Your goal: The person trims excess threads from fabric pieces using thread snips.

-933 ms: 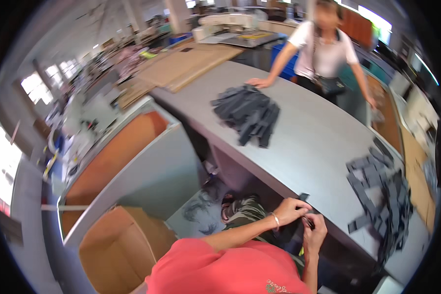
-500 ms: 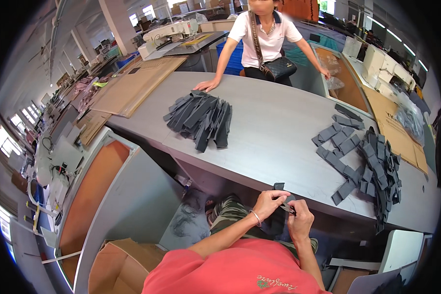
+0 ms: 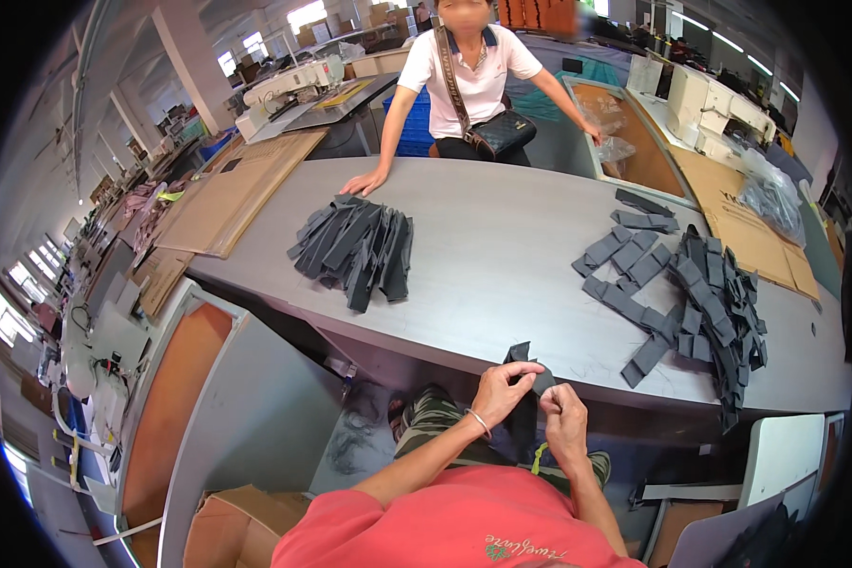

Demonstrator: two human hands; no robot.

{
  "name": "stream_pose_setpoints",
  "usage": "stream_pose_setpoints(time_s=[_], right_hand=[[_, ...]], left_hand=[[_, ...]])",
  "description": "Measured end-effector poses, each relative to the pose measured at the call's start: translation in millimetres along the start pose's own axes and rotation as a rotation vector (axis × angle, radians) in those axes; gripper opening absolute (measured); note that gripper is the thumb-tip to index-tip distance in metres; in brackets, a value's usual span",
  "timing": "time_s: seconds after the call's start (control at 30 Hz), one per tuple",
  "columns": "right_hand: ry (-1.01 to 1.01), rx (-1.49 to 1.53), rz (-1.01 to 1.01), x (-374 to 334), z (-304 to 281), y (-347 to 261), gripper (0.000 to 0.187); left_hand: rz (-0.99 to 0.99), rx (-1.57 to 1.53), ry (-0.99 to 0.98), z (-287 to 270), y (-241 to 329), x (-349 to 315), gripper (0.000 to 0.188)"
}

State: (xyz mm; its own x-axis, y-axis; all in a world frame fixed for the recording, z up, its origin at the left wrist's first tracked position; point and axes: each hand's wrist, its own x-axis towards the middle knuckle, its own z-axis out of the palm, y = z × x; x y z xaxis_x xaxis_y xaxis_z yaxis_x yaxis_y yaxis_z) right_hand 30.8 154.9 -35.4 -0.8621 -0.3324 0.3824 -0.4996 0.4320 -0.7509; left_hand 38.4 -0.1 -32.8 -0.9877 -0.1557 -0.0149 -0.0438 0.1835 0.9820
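Observation:
My left hand point(image 3: 505, 396) pinches a dark grey fabric strip point(image 3: 520, 434) between thumb and fingers, just off the table's near edge. One end of the strip sticks up above the fingers; the rest hangs below them. Close on its right, my right hand point(image 3: 566, 426) is closed, fingertips at the strip's edge. Small thread snips showed in that hand a moment ago; the curled fingers now hide them. A yellow-green cord point(image 3: 540, 458) dangles beneath it. On the grey table point(image 3: 483, 256) lie a bundle of dark strips point(image 3: 355, 248) at left and a looser heap point(image 3: 715, 303) at right.
Across the table stands a person point(image 3: 464, 85) in a white shirt, one hand resting beside the left bundle. Flattened cardboard point(image 3: 241, 189) lies at far left, more cardboard point(image 3: 729, 222) at right. An open carton point(image 3: 246, 525) sits at lower left, near a grey panel point(image 3: 256, 407).
My right fingers have closed up at the strip's edge, and the snips no longer show. The strip's upper end stands higher above my left hand. The whole view has shifted slightly.

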Motion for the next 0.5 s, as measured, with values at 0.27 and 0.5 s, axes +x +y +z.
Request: stream_pose_setpoints(time_s=[0.27,0.5], right_hand=[[0.135,0.381,0.260,24,-37,-5,0.026],[0.189,0.318,0.189,26,-41,-4,0.020]], left_hand=[[0.192,-0.107,-0.025,1,20,44,0.020],[0.014,-0.336,-0.102,6,30,48,0.020]])
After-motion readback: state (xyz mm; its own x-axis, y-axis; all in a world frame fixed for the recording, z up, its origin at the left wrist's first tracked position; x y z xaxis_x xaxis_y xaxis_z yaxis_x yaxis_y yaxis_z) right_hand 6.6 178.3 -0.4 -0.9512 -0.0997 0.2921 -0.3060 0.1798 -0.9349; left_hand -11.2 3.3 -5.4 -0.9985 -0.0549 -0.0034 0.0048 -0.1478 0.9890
